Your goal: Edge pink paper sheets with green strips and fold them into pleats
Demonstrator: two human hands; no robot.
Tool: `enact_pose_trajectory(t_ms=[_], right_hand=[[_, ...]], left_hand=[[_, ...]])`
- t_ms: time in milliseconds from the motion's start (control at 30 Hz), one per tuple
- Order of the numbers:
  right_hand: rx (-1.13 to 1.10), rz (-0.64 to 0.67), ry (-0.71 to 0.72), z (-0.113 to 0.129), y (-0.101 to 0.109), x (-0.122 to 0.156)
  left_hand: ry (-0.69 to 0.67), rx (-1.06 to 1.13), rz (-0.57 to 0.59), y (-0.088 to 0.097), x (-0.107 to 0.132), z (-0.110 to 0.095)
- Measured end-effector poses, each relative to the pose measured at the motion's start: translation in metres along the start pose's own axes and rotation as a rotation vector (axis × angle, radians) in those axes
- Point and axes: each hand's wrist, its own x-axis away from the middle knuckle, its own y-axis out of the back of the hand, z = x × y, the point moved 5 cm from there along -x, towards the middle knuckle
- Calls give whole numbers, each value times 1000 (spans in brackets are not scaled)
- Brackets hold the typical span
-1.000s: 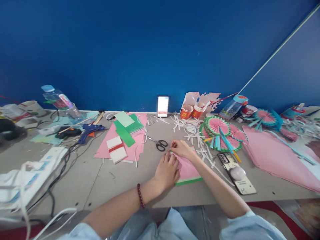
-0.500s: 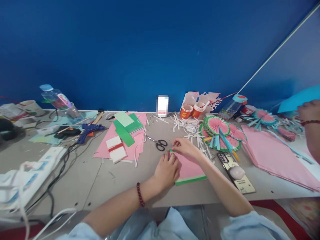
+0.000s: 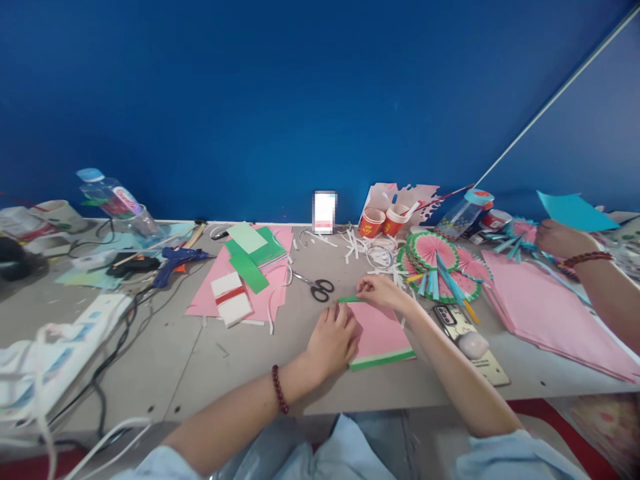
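A pink paper sheet with green edges lies on the grey table in front of me. My left hand rests curled on its left side and presses it down. My right hand pinches the far green edge of the sheet, folding it over. Black scissors lie just beyond my left hand.
Pink and green papers and a blue glue gun lie at the left. Paper fans, red cups, white scraps and a phone sit at the right. Another person's hand holds blue paper over large pink sheets.
My right hand has slid to the right along the green edge, showing a folded green strip. Another person's hand with blue paper has come in at the far right and moved lower.
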Motion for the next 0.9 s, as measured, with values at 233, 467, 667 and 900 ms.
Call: enact_pose_trajectory(t_ms=[233, 467, 667, 900], right_hand=[[3, -45, 20, -8, -3, 0], [28, -56, 15, -14, -3, -1], [28, -51, 14, -16, -3, -3], [24, -63, -12, -16, -3, -3]], left_hand=[[9, 4, 19, -3, 1, 1], [25, 34, 45, -6, 1, 2], [30, 40, 68, -7, 1, 2], [38, 54, 73, -8, 1, 3]])
